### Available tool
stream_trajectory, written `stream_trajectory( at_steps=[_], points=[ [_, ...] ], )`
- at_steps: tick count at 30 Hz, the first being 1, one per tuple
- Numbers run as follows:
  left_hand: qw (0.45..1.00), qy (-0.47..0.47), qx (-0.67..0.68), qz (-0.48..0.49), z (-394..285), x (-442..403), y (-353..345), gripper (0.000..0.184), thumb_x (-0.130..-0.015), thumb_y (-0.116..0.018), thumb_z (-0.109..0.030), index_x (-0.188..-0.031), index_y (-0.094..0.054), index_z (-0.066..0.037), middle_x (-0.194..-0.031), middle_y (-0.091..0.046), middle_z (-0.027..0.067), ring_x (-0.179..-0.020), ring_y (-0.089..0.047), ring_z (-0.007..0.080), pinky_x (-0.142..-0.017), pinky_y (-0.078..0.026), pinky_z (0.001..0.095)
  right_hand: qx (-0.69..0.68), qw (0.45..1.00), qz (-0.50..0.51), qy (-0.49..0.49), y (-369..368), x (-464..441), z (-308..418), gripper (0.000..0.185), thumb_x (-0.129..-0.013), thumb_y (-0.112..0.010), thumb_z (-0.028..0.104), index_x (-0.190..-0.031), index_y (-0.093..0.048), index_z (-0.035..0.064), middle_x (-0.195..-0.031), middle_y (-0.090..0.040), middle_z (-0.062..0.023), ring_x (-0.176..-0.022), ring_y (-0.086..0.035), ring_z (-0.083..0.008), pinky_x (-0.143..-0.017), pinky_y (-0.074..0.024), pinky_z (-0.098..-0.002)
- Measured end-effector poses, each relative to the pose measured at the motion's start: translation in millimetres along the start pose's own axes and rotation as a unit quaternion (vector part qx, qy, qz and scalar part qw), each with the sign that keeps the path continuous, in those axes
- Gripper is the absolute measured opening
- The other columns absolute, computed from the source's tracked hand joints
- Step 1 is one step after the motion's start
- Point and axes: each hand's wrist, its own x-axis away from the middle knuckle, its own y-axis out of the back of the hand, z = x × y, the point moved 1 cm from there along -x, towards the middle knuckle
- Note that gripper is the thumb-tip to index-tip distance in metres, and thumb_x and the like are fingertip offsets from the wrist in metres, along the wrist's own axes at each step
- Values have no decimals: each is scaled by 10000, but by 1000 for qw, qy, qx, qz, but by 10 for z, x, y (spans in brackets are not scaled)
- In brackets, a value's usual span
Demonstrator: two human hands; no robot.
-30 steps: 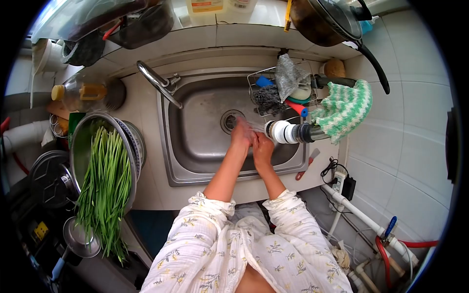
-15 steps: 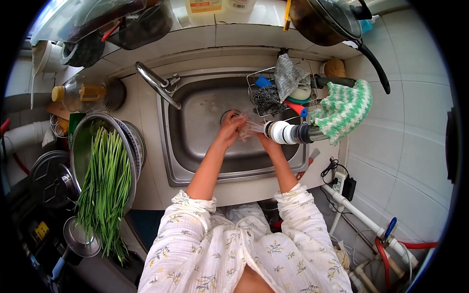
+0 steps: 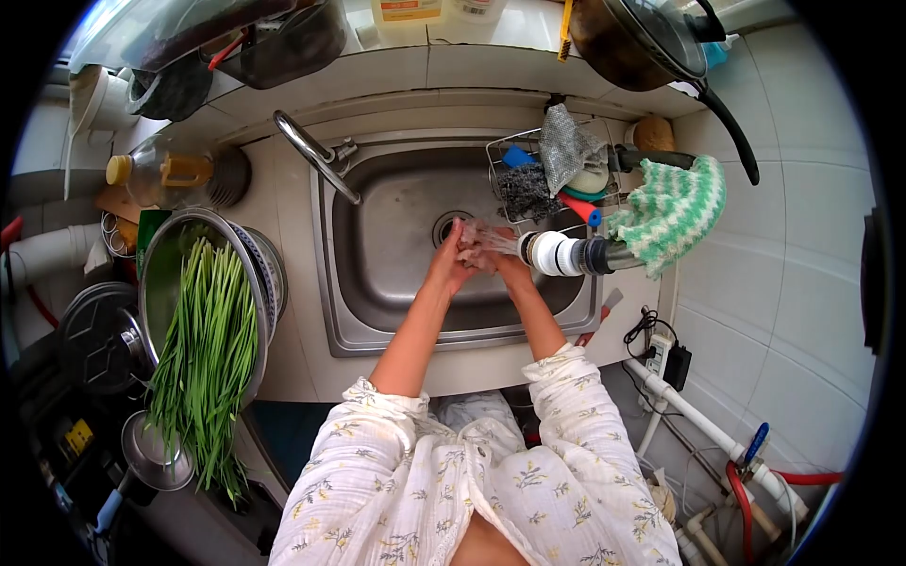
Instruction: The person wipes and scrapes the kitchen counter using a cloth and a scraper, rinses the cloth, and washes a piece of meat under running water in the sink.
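Both hands are over the steel sink [image 3: 377, 316], in the stream from a tap with a white-and-grey nozzle [image 3: 559, 255]. My left hand [image 3: 451, 258] has its fingers stretched out near the drain [image 3: 451, 226], its palm turned towards the stream. My right hand [image 3: 514, 272] is beside the nozzle, which partly covers it; water blurs its fingers. Splashing water [image 3: 485, 243] fills the gap between the hands, and I make out no object in it.
A wire rack [image 3: 500, 189] with scrubbers hangs at the sink's right, near a green-and-white cloth [image 3: 666, 212] over the tap pipe. A curved chrome spout [image 3: 307, 151] stands left. Long green chives [image 3: 203, 349] overhang a steel bowl [image 3: 149, 264]. A pot [image 3: 623, 47] sits above.
My left hand has turned and its fingers now look straighter under the stream. More of the drain shows. The whole view has shifted slightly; water still runs.
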Motion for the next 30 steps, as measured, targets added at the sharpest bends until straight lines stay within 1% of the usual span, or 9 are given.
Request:
stream_trajectory(
  at_steps=[10,12,13,15,18,20,23,27,30],
  points=[
    [986,-104,116,67,432,-248,-114,379,-900,-435,-73,-1277,-472,-87,-1251,-535,122,-1135,-527,263,-961,-435,430,171,975,-70,125,-116,531,686,203,-850,-557,124,-1017,-579,11,-955,-601,-143,-850,-587,-270,-743,-462,-351],
    [987,-95,122,42,545,-130,-205,333,-944,-441,-126,-1268,-456,-49,-1156,-574,97,-1057,-565,223,-899,-467,336,147,962,-130,188,0,197,261,189,-889,-534,156,-973,-593,-3,-894,-610,-123,-781,-576,-247,-686,-467,-362],
    [987,-93,126,41,608,-79,-227,346,-949,-446,-148,-1279,-449,-41,-1183,-566,99,-1082,-553,212,-913,-456,322,110,992,-62,12,84,67,134,301,-865,-529,140,-1139,-544,17,-1157,-560,-182,-1072,-526,-323,-909,-398,-381],
    [986,-49,159,10,583,-139,-205,423,-963,-460,-230,-1326,-410,-19,-1278,-521,107,-1164,-493,182,-980,-391,304,72,989,-89,95,-113,210,415,342,-882,-513,156,-1191,-517,10,-1208,-541,-187,-1131,-501,-325,-960,-365,-375],
    [974,-220,20,-47,279,-327,-224,426,-961,-469,-243,-1320,-429,-16,-1278,-524,101,-1138,-497,166,-987,-368,291,87,983,-92,134,-441,592,691,396,-923,-468,215,-1235,-479,-29,-1258,-518,-197,-1219,-454,-328,-1016,-324,-383],
    [977,-208,-36,-17,340,-193,-325,412,-957,-456,-227,-1321,-433,-36,-1288,-513,91,-1151,-491,171,-993,-365,303,32,991,-104,83,-418,307,480,402,-925,-474,232,-1236,-482,-22,-1276,-509,-188,-1225,-448,-314,-1025,-317,-378],
    [984,-129,-125,-9,391,212,-492,389,-964,-422,-197,-1325,-428,-53,-1262,-523,70,-1138,-502,177,-967,-396,318,-258,882,21,-393,178,-868,-1535,408,-945,-451,310,-1225,-499,17,-1188,-549,-144,-1124,-499,-259,-956,-375,-349],
    [990,-137,-43,-1,318,-85,-527,437,-965,-454,-282,-1347,-401,-78,-1228,-539,54,-1083,-532,175,-925,-422,312,73,985,-114,107,-218,-26,208,342,-959,-436,270,-1196,-523,40,-1132,-569,-105,-1056,-526,-219,-939,-378,-331],
    [985,-142,-85,-47,133,-267,-538,429,-954,-482,-285,-1329,-422,-84,-1229,-539,54,-1077,-530,167,-917,-421,307,-9,994,-93,58,-191,-27,105,378,-958,-441,248,-1278,-459,48,-1242,-511,-120,-1147,-461,-234,-997,-318,-340]
  ],
)
